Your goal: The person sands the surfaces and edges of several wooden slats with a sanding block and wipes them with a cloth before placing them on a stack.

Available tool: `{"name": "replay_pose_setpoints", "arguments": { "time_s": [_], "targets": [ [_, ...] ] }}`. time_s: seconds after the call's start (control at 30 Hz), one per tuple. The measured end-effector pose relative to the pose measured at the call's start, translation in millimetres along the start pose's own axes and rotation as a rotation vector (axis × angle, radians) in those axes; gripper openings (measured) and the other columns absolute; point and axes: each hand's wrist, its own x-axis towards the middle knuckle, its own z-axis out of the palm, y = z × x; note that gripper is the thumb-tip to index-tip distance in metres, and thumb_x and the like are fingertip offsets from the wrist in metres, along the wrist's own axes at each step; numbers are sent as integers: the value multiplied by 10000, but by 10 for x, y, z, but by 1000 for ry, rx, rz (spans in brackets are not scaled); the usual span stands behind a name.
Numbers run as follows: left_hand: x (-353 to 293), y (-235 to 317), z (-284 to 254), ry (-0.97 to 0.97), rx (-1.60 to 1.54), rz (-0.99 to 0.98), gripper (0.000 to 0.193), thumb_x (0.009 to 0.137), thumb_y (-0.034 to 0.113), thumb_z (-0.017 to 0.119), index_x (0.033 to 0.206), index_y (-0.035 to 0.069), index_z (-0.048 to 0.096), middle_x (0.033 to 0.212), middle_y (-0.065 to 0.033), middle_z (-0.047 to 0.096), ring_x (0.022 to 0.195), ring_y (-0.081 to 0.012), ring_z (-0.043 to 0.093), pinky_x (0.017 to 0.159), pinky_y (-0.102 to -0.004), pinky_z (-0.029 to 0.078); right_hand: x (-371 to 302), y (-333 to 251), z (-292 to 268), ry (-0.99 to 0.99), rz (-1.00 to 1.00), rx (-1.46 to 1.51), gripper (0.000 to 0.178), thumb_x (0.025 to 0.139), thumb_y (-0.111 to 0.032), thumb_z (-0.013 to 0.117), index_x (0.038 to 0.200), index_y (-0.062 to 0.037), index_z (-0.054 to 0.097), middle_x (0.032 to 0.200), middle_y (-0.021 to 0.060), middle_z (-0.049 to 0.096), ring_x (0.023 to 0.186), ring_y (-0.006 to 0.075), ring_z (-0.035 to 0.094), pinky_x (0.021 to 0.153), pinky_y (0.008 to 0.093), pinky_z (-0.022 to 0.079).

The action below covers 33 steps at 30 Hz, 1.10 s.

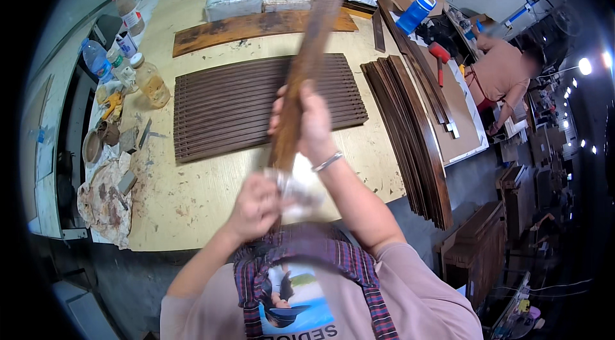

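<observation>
While the right hand [314, 121] grips a long, flat, brown wooden plank [318, 32], the left hand [254, 204] clutches a blurred white wad [301, 194].

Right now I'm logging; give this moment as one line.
right hand: grips plank | left hand: at blurred white item | slats: on table

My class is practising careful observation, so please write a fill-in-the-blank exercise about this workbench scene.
1. The hand gripping the wooden plank around its middle is the person's ____ one.
2. Behind the orange-brown board lie ____ white rectangular blocks.
3. The mallet has a ____ head.

Missing words: right; two; red.
</observation>
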Motion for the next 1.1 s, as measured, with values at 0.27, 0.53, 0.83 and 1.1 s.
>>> {"name": "replay_pose_setpoints", "arguments": {
  "time_s": [0.27,0.53,0.83,1.1],
  "targets": [
    [-172,-80,-616,282,-415,-829,190,837,-28,611,1011,16,673,983,-88,659,865,-161,636,727,-280,524,-2,-617,-145,149,-280,-69,491,993,-516,385,1019,-30,449,737,93,546,596,208,588,542,382,540],
    [-61,-53,-128,129,-313,-595,242,830,100,684,1064,43,673,1080,-90,596,954,-207,570,840,-343,482,-18,-519,-143,133,-367,-109,439,1001,-463,412,1009,-29,477,723,88,564,580,209,597,534,382,540],
    [255,57,-87,165,-870,-821,261,860,72,658,1076,-74,662,1018,-74,606,949,-130,567,858,-253,440,-88,-638,-93,85,-281,-7,446,1010,-490,348,1021,-62,474,757,86,535,632,210,580,575,391,518],
    [214,45,-36,190,-904,-903,228,867,20,614,1062,-84,673,1037,-94,622,945,-133,586,842,-252,462,-113,-571,-176,68,-235,10,449,1006,-510,340,1020,-81,471,754,77,533,633,208,574,581,389,512]
  ]
}}
